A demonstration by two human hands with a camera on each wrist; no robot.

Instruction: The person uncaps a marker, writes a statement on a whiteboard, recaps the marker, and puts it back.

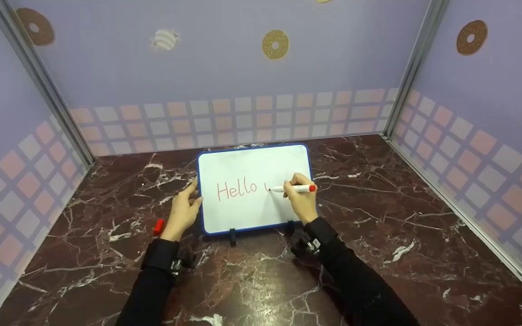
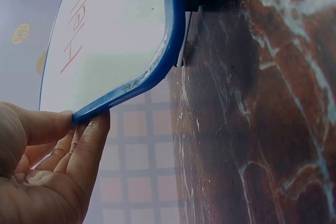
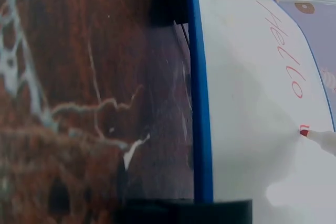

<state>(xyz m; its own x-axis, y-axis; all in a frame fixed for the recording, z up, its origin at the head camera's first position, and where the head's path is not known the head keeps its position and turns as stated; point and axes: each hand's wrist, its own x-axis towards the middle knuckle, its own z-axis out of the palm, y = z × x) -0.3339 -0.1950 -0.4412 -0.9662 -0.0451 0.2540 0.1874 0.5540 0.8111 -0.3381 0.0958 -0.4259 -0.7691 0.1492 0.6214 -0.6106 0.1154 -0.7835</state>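
Note:
A small whiteboard (image 1: 252, 213) with a blue frame stands propped on the table, with "Hello" and the start of another letter written on it in red. My left hand (image 1: 183, 209) pinches the board's left edge, thumb on the front side and fingers behind, as the left wrist view shows. In my right hand (image 1: 302, 199) is a white marker (image 1: 280, 188) with a red end, gripped like a pen. Its red tip (image 3: 304, 132) meets the board at the unfinished letter, right of "Hello". The right hand itself is out of sight in the right wrist view.
A red marker cap (image 1: 158, 226) lies on the dark red marble-patterned table (image 1: 107, 271), left of my left hand. Black feet (image 1: 233, 237) hold the board's lower edge. Printed walls (image 1: 224, 68) enclose the table at the back and both sides.

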